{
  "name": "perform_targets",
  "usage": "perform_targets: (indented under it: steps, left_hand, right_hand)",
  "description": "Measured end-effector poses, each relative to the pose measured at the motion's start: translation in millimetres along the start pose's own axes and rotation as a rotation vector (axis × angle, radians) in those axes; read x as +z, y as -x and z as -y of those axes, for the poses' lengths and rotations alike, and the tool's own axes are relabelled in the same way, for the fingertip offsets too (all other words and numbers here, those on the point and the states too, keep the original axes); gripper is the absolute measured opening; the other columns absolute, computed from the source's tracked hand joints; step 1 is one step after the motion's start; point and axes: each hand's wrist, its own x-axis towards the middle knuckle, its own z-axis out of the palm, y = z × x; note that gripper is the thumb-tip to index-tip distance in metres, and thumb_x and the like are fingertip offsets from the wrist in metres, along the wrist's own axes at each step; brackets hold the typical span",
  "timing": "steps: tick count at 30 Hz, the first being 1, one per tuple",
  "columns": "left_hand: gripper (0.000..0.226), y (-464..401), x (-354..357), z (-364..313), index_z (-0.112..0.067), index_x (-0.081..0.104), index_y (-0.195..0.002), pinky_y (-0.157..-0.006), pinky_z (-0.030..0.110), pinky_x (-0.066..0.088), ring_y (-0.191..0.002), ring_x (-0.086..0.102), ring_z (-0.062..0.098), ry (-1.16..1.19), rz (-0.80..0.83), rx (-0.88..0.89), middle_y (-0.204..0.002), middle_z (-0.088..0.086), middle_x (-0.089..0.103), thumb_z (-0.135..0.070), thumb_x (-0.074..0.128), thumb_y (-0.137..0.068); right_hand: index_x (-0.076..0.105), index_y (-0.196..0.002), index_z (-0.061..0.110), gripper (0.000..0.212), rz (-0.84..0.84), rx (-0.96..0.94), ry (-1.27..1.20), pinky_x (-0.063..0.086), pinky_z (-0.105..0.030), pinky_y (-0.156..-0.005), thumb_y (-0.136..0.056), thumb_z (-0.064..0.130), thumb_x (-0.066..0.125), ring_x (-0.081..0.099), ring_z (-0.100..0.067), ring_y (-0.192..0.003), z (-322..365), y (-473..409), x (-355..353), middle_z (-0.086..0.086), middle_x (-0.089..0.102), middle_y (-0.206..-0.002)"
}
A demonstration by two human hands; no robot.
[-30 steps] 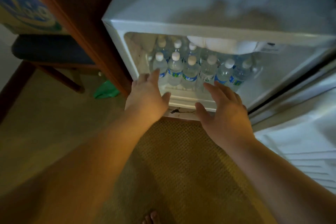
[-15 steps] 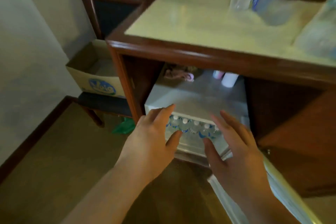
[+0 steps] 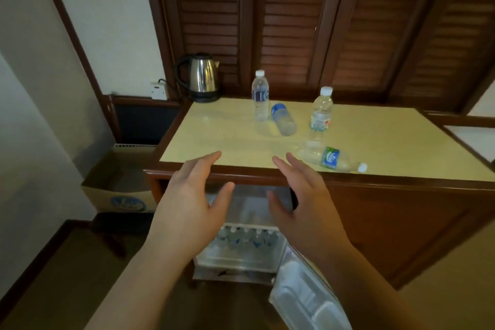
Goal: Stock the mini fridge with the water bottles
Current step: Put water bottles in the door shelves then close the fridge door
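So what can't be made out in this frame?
- Mini fridge interior, head view: both hands hide its upper part; bottle count unclear.
- Fridge door: cut off by the bottom edge.
- Bottle labels on the counter: too small to read.
- Cardboard box: contents unseen.

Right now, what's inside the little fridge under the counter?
The mini fridge stands open, and a row of water bottles with white caps fills its front. The left hand and right hand cover its upper part, so anything there is hidden.
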Motion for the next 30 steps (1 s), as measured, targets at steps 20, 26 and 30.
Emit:
perform_targets:
  steps: [20, 26, 30]
  left_hand:
    - [0.053, -229.0, 82.1, 20.6, -0.044, 0.047, -0.143, -0.095, 0.023, 0.048, -0.122, 0.053, 0.002, 0.164, 0.132, 0.04, -0.141, -0.016, 0.056, -0.053, 0.064, -0.093]
    - [0.061, -367.4, 122.4, 36.4, -0.041, 0.037, -0.15, -0.092, 0.027, 0.045, -0.127, 0.056, 0.014, 0.122, 0.178, 0.032, -0.145, -0.008, 0.055, -0.054, 0.061, -0.096]
    - [0.071, -437.1, 155.6, 53.1, -0.045, 0.02, -0.158, -0.095, 0.034, 0.051, -0.128, 0.056, 0.022, 0.003, 0.273, 0.086, -0.149, 0.002, 0.047, -0.057, 0.056, -0.098]
  right_hand:
    - [0.038, -0.151, 0.034, 0.06, -0.033, 0.26, 0.155, 0.047, -0.034, -0.102, -0.096, 0.04, 0.06, 0.046, -0.016, -0.125, -54.1, -219.7, 10.4, 0.007, 0.05, -0.137]
    - [0.044, -0.147, 0.024, 0.052, 0.016, 0.554, 0.147, 0.049, -0.04, -0.1, -0.097, 0.017, 0.055, 0.053, -0.03, -0.121, -110.7, -354.1, 63.9, -0.007, 0.053, -0.138]
    - [0.048, -0.142, 0.02, 0.052, 0.071, 0.728, 0.182, 0.053, -0.04, -0.095, -0.093, 0.014, 0.062, 0.057, -0.033, -0.12, -160.3, -426.1, 93.9, -0.01, 0.057, -0.135]
